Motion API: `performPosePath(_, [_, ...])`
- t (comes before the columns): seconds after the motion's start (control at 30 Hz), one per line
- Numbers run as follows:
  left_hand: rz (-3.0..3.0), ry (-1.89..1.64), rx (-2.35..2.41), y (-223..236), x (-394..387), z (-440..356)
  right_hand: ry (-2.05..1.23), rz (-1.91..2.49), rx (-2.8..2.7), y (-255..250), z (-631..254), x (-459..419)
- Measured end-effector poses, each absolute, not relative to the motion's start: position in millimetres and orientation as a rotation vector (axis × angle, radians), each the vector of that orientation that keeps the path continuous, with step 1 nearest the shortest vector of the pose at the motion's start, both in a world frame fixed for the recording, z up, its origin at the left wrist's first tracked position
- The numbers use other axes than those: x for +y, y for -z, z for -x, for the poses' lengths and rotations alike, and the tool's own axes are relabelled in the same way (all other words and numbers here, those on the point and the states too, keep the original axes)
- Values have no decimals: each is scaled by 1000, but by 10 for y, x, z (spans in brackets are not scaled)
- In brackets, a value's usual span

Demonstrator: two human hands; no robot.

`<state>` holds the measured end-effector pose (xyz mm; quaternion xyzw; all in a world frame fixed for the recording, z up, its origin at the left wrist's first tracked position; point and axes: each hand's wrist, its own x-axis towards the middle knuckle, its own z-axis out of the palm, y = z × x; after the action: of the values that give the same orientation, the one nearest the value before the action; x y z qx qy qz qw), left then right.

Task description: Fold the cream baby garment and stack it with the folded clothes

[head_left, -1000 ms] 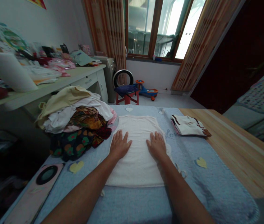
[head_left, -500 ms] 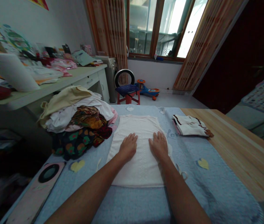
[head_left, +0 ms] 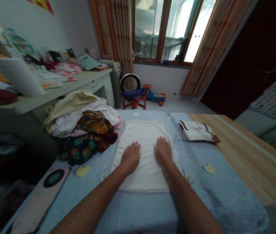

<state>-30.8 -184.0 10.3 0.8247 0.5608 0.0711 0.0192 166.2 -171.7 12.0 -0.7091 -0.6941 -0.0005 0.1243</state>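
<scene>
A white garment lies spread flat on a blue towel-like cover over the wooden table. My left hand rests palm down on the garment's left middle, fingers stretched flat. My right hand lies palm down just to its right, fingers flat as well. The two hands are close together and hold nothing.
A heap of unfolded clothes sits at the left of the cover. A folded white and dark garment lies at the right. A pink board with a dark ring lies at the near left. A cluttered desk stands further left.
My left hand has slid right across the white garment toward my right hand. Both hands sit slightly nearer to me than before.
</scene>
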Motion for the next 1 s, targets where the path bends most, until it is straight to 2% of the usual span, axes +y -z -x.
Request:
performPosePath(0.17, [-2600, -289, 1678, -40, -1964, 256, -141, 1787, -2300, -114, -1448, -1867])
performPosePath(0.5, [-2623, -435, 1757, -3, -2005, 313, -82, 2060, -2159, -151, -1685, -1925])
performPosePath(0.73, [-2626, -446, 1767, -14, -2021, 309, -72, 2086, -2116, -153, -1811, -1981])
performPosePath(1.0, [-2664, -465, 1764, -28, -2025, 312, -137, 1736, -2266, -144, -1393, -2353])
